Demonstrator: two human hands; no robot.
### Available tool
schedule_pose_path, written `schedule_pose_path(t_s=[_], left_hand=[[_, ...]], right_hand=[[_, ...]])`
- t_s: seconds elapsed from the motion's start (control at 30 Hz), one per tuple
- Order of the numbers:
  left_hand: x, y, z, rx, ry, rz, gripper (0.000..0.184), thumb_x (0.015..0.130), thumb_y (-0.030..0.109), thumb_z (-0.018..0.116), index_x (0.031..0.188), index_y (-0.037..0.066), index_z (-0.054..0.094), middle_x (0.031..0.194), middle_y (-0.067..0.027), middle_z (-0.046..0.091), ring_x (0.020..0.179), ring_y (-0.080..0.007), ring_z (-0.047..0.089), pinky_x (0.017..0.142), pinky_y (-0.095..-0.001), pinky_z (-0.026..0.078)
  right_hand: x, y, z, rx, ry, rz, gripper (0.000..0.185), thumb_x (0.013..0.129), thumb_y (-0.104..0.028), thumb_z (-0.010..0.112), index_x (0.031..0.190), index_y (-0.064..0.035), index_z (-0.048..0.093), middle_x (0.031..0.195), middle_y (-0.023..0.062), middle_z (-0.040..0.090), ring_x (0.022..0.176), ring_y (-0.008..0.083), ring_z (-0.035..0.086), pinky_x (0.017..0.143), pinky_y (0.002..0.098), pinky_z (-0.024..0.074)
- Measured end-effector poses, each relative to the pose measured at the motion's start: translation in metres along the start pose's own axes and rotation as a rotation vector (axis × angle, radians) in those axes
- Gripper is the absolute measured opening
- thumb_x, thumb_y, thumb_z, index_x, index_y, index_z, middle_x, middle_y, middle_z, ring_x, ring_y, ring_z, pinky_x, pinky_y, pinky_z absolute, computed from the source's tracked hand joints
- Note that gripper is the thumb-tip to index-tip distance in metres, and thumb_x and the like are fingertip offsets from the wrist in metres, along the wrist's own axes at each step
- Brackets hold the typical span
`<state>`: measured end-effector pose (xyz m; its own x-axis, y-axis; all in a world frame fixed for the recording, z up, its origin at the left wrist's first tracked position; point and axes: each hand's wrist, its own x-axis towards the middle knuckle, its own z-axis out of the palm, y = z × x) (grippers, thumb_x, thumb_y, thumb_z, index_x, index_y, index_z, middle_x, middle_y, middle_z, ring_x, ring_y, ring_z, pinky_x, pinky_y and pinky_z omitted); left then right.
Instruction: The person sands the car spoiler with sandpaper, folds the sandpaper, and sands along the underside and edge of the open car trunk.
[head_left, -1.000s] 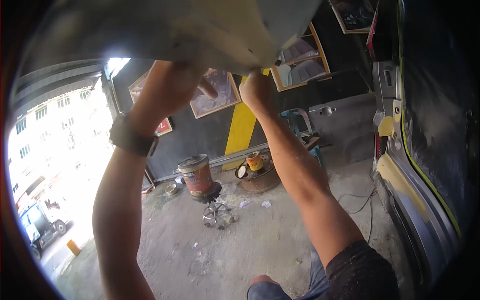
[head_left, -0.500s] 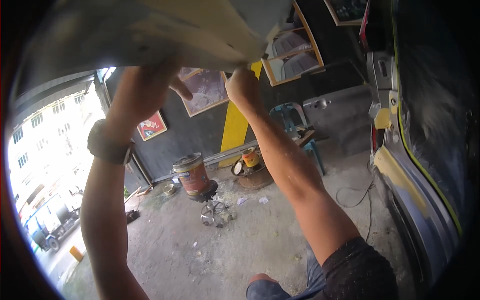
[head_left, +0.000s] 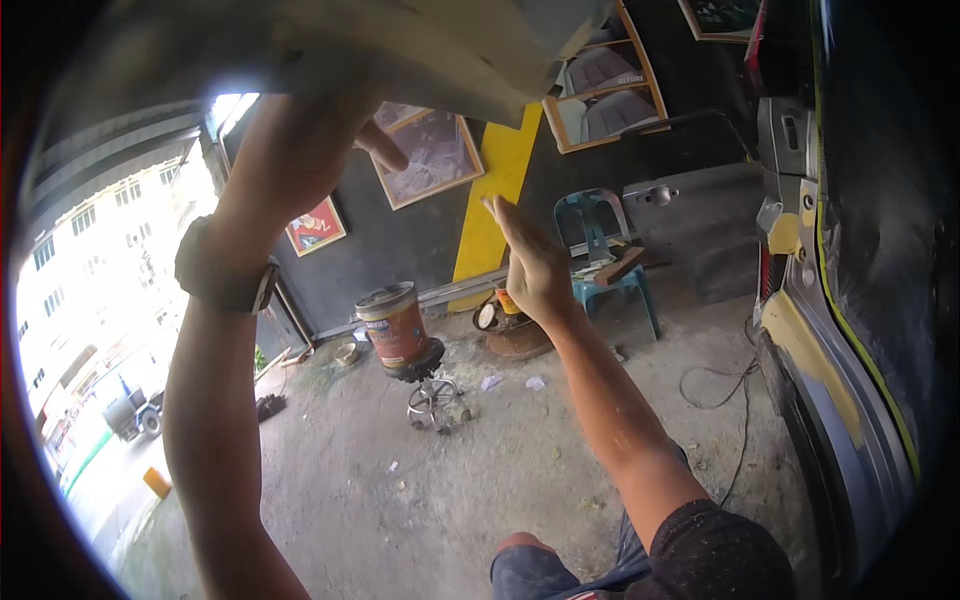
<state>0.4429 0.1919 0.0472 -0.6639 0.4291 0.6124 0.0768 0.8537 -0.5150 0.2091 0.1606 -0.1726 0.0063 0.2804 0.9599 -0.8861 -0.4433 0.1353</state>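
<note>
A grey-and-beige body panel (head_left: 430, 60), probably part of a vehicle, hangs overhead across the top of the view. My left hand (head_left: 310, 150) is raised against the panel's lower edge. Its thumb stands out straight to the right, while the other fingers are mostly lost against the panel. A dark watch sits on that wrist. Lower and to the right, my right hand (head_left: 535, 265) is apart from the panel. Its fingers are stretched out, pointing up and left, with nothing seen in them.
A paint-stained bucket (head_left: 392, 325) rests on a wheeled stool base (head_left: 435, 400). Behind my right hand are a rusty round object (head_left: 515, 340) and a teal chair (head_left: 600, 240) bearing a block. A vehicle's door frame (head_left: 800, 300) lines the right side. A cable (head_left: 740, 420) lies on the floor.
My right hand has come down from the panel's edge, and its closed fingers have straightened. My left hand stays raised at the panel. The view has shifted slightly.
</note>
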Motion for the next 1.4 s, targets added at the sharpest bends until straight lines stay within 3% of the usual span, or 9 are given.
schedule_pose_path(t_s=[0.17,0.23,0.53,0.77,0.9,0.97,1.1,1.17,1.4], left_hand=[[-0.004,-0.007,0.002,-0.055,0.035,-0.059,0.018,0.103,0.003,0.045,0.116,-0.003,0.056,0.087,-0.0136,0.066,0.077,-0.0252,0.075,0.078,-0.0385,0.06],[-0.003,-0.006,0.003,-0.113,0.053,-0.118,0.017,0.103,0.002,0.045,0.114,-0.003,0.056,0.088,-0.014,0.066,0.076,-0.0258,0.075,0.077,-0.0381,0.06],[-0.001,-0.007,0.005,-0.176,0.078,0.049,0.014,0.102,0.0,0.046,0.109,-0.003,0.057,0.096,-0.0152,0.068,0.074,-0.0273,0.075,0.07,-0.0364,0.059],[0.0,0.009,0.004,-0.197,0.092,-0.113,0.02,0.103,0.012,0.047,0.109,-0.005,0.056,0.096,-0.0149,0.069,0.074,-0.0269,0.075,0.07,-0.032,0.055],[0.001,0.012,0.007,-0.335,0.132,-0.168,0.023,0.103,0.015,0.048,0.108,-0.006,0.056,0.097,-0.0145,0.07,0.074,-0.0267,0.075,0.072,-0.0319,0.055],[0.0,0.004,0.005,-0.217,0.096,-0.087,0.023,0.103,0.015,0.049,0.109,-0.006,0.056,0.098,-0.0143,0.07,0.074,-0.0266,0.075,0.072,-0.0323,0.056],[0.001,0.012,0.006,-0.288,0.091,-0.161,0.022,0.103,0.014,0.049,0.111,-0.005,0.057,0.095,-0.0138,0.071,0.076,-0.0261,0.076,0.072,-0.033,0.057],[0.0,0.007,0.006,-0.282,0.083,-0.163,0.02,0.103,0.013,0.049,0.111,-0.004,0.057,0.094,-0.0134,0.071,0.076,-0.0257,0.076,0.072,-0.033,0.057],[0.0,0.003,0.003,-0.144,0.064,-0.105,0.017,0.103,0.01,0.049,0.112,-0.003,0.057,0.088,-0.0126,0.07,0.075,-0.0245,0.076,0.07,-0.0332,0.059]], right_hand=[[-0.03,0.0,-0.019,-0.043,-0.137,0.031,0.053,0.088,0.018,0.047,0.135,-0.0017,0.057,0.133,0.0226,0.06,0.122,0.0344,0.06,0.1,0.0383,0.0544],[-0.03,0.003,-0.024,-0.094,-0.125,0.02,0.059,0.084,0.012,0.053,0.138,-0.0118,0.058,0.135,0.0123,0.061,0.122,0.026,0.061,0.098,0.0359,0.0554],[-0.021,-0.009,-0.04,-0.138,-0.156,-0.013,0.057,0.082,0.011,0.054,0.134,-0.0094,0.06,0.133,0.013,0.062,0.121,0.0268,0.062,0.096,0.0361,0.0566],[-0.019,-0.009,-0.04,-0.122,-0.136,-0.007,0.044,0.088,0.008,0.053,0.128,-0.006,0.063,0.127,0.0174,0.065,0.118,0.029,0.064,0.089,0.0359,0.0582],[0.002,0.021,-0.013,0.156,0.074,0.646,0.019,0.1,-0.009,0.048,0.103,0.0014,0.064,0.086,0.0159,0.071,0.066,0.0208,0.07,0.057,0.0318,0.0542],[0.028,0.057,0.006,0.236,0.281,0.845,0.023,0.096,-0.019,0.056,0.096,0.0023,0.064,0.081,0.0137,0.07,0.059,0.0154,0.065,0.048,0.0292,0.0508],[0.066,0.147,0.043,-0.103,0.423,0.776,0.025,0.091,-0.021,0.061,0.095,0.003,0.066,0.081,0.0198,0.07,0.078,0.0363,0.071,0.076,0.0435,0.0547],[0.1,0.111,0.051,-0.26,0.471,0.664,0.023,0.09,-0.017,0.059,0.094,0.004,0.066,0.086,0.0233,0.071,0.085,0.0401,0.07,0.077,0.0447,0.0547],[0.119,0.101,0.067,-0.285,0.306,0.654,0.018,0.09,-0.012,0.058,0.09,0.0023,0.069,0.092,0.0228,0.072,0.088,0.0396,0.07,0.079,0.0438,0.0552]])
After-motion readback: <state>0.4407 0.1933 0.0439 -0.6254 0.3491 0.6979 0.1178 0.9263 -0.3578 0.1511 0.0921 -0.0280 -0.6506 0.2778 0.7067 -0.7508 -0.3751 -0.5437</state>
